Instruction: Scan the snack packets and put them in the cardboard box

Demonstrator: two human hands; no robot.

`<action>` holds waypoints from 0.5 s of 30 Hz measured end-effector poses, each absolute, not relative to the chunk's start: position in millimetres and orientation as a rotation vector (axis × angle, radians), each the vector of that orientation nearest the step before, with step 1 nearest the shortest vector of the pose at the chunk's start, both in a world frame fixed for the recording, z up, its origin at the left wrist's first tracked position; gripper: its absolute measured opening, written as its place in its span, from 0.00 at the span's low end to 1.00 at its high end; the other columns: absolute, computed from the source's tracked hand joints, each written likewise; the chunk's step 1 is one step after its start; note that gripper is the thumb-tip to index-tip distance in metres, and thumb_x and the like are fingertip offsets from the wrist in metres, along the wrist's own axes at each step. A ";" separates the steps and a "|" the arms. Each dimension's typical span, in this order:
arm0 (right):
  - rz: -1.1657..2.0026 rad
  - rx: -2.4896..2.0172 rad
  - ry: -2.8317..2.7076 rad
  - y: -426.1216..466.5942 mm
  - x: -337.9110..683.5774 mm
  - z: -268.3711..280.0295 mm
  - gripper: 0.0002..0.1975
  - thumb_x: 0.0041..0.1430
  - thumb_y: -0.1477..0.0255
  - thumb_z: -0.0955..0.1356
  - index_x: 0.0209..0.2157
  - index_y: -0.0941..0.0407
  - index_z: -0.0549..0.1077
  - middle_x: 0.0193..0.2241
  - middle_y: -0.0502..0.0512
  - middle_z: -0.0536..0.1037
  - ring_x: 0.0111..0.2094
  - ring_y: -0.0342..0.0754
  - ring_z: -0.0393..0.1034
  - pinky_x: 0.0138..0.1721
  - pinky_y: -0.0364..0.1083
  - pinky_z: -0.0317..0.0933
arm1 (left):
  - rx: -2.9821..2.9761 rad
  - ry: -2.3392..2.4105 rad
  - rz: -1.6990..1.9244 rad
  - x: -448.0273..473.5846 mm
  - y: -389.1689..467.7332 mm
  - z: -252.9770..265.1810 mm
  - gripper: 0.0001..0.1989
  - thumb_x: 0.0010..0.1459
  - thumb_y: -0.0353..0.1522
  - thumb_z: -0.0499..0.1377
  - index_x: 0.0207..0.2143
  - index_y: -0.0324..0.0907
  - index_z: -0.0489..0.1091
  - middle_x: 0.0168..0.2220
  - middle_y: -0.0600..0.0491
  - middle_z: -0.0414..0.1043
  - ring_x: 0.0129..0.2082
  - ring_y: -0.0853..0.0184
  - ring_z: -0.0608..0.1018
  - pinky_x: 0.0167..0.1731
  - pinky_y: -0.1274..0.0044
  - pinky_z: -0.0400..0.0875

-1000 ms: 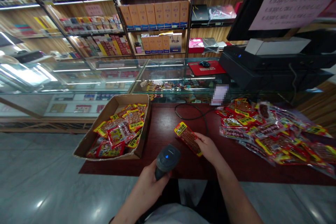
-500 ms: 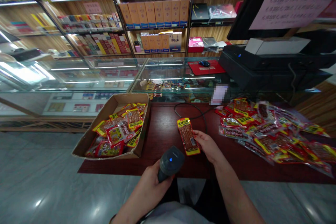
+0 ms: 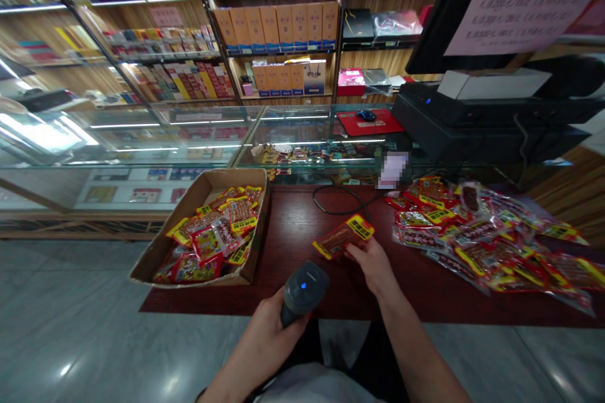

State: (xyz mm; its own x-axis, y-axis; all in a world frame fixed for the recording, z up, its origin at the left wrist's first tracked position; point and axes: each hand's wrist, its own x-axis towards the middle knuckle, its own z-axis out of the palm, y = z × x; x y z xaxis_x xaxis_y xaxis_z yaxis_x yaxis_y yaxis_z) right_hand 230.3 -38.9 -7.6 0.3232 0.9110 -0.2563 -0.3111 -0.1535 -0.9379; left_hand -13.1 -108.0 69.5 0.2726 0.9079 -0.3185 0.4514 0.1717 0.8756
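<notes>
Two bare hands work over a dark red table (image 3: 290,227) in the head view. The left forearm slants up from the bottom edge, and the left hand (image 3: 273,330) is wrapped around the handle of a dark handheld scanner (image 3: 306,288), whose head, with a blue light, points up and away from the person. The right forearm comes in from the lower right, leaning leftward, and the fingers of the right hand (image 3: 371,264) grip a red-and-yellow snack packet (image 3: 341,237) by its near edge, toward the right end. Most of the packet extends left of that grip, tilted with its yellow-labelled end up and to the right; whether it touches the tabletop I cannot tell. It sits beyond the scanner, apart from it, between a cardboard box (image 3: 220,179) of packets on the left and a loose heap of packets (image 3: 477,233) on the right.
</notes>
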 end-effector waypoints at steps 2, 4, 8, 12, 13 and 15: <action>1.157 -1.247 -0.599 -40.5 230.1 -7.8 0.26 0.39 0.66 0.80 0.43 0.51 0.75 0.39 0.50 0.83 0.39 0.51 0.78 0.44 0.52 0.74 | 1.447 1.345 0.529 -13.2 -108.1 67.8 0.08 0.56 0.32 0.61 0.39 0.41 0.77 0.21 0.57 0.72 0.23 0.66 0.74 0.27 0.78 0.70; 1.135 -1.207 -0.597 -42.9 230.6 -9.2 0.26 0.43 0.63 0.79 0.46 0.50 0.75 0.43 0.51 0.83 0.43 0.51 0.78 0.47 0.54 0.74 | 1.447 1.337 0.528 -13.0 -107.8 67.2 0.09 0.56 0.32 0.62 0.39 0.41 0.77 0.21 0.57 0.72 0.23 0.66 0.74 0.27 0.78 0.70; 1.050 -1.352 -0.706 -47.5 239.6 -17.6 0.20 0.48 0.56 0.77 0.38 0.54 0.77 0.38 0.55 0.84 0.43 0.55 0.78 0.51 0.55 0.71 | 1.469 1.321 0.524 -12.8 -106.6 68.0 0.09 0.56 0.32 0.61 0.39 0.41 0.77 0.22 0.58 0.72 0.24 0.66 0.74 0.28 0.78 0.70; 0.989 -1.445 -0.791 -51.2 256.1 -25.8 0.26 0.44 0.61 0.77 0.45 0.54 0.75 0.37 0.54 0.83 0.37 0.53 0.78 0.45 0.53 0.73 | 1.495 1.322 0.526 -14.2 -105.2 69.2 0.09 0.56 0.32 0.60 0.39 0.41 0.76 0.22 0.57 0.72 0.25 0.65 0.75 0.30 0.77 0.71; 0.993 -1.448 -0.813 -52.3 260.0 -26.0 0.30 0.43 0.63 0.77 0.50 0.54 0.74 0.39 0.53 0.83 0.38 0.52 0.79 0.43 0.52 0.74 | 1.498 1.321 0.528 -14.6 -105.0 69.5 0.09 0.56 0.32 0.60 0.39 0.41 0.76 0.22 0.57 0.72 0.26 0.64 0.75 0.31 0.77 0.71; 1.058 -1.460 -0.884 -54.7 266.3 -23.4 0.33 0.42 0.66 0.75 0.54 0.52 0.73 0.43 0.52 0.84 0.40 0.52 0.79 0.42 0.50 0.74 | 1.500 1.320 0.536 -15.3 -104.9 70.1 0.09 0.56 0.32 0.60 0.39 0.41 0.76 0.22 0.57 0.72 0.27 0.64 0.75 0.31 0.77 0.71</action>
